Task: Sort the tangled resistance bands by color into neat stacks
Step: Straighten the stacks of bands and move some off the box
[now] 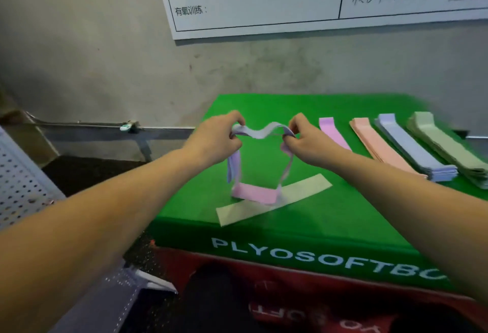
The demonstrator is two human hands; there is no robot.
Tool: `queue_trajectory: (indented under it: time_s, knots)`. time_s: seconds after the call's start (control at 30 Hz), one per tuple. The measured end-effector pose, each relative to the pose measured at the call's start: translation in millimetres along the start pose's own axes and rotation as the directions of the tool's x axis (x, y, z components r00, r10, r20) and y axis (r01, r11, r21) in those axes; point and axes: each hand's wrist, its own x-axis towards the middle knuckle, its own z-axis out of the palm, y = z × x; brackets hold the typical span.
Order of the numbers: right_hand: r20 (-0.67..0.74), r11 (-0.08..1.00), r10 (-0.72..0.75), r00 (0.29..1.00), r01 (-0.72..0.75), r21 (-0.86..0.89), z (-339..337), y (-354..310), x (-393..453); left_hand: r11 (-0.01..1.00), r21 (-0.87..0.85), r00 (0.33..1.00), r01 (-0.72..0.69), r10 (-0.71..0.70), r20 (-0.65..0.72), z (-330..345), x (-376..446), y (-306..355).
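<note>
- The left hand is raised above the green box, and its curled fingers pinch 1 end of a lavender-blue band.
- The right hand pinches the other end of the same band, so the band hangs between both hands in a slack wave.
- A pink band is tangled with the held one (it hangs below the hands as a loop); its lower part touches a pale green band.
- This pale green band lies flat and diagonal on the box top, near the front edge.
- To the right, on the same box top, 4 sorted groups lie side by side: a purple-pink band, a peach stack, a lavender-blue stack and a sage green stack.
- The stacks are close to each other; whether they touch, I cannot tell.
- The front side of the green box has white letters "PLYOSOFTBO".
- A red box stands under the green one.
- On the grey wall behind hangs a whiteboard with handwriting.
- At the left is a perforated metal bench.
</note>
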Motion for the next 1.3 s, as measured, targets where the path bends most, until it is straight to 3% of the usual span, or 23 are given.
queue_trajectory:
  time_s: [0.2, 0.43, 0.7, 1.0, 1.3]
  knots:
    - [0.169, 0.975, 0.124, 0.978, -0.088, -0.204, 15.4, 59.5, -11.6, 0.999, -0.046, 0.966, -0.019, 0.030, 0.257, 84.5, -7.3, -3.0]
    - [0.283, 0.974, 0.161, 0.946, -0.106, -0.198, 5.2, 94.0, -22.7, 0.988, -0.148, 0.903, -0.034, 0.094, 0.420, 121.6, -8.9, -9.0]
    - [0.229, 0.991, 0.132, 0.965, -0.136, 0.001, -33.0, 105.8, -28.4, 0.960, -0.211, 0.876, -0.182, 0.256, 0.409, 118.1, 5.8, -5.6]
    - [-0.031, 0.986, 0.128, 0.991, -0.124, 0.115, -66.6, 110.9, -45.3, 0.947, -0.278, 0.937, -0.164, 0.237, 0.255, 120.3, 14.5, 19.3]
    - [-0.116, 0.972, 0.098, 0.988, -0.120, -0.202, -95.0, 129.8, -71.9, 0.902, -0.383, 0.949, -0.197, 0.274, 0.158, 104.4, 25.8, 39.5]
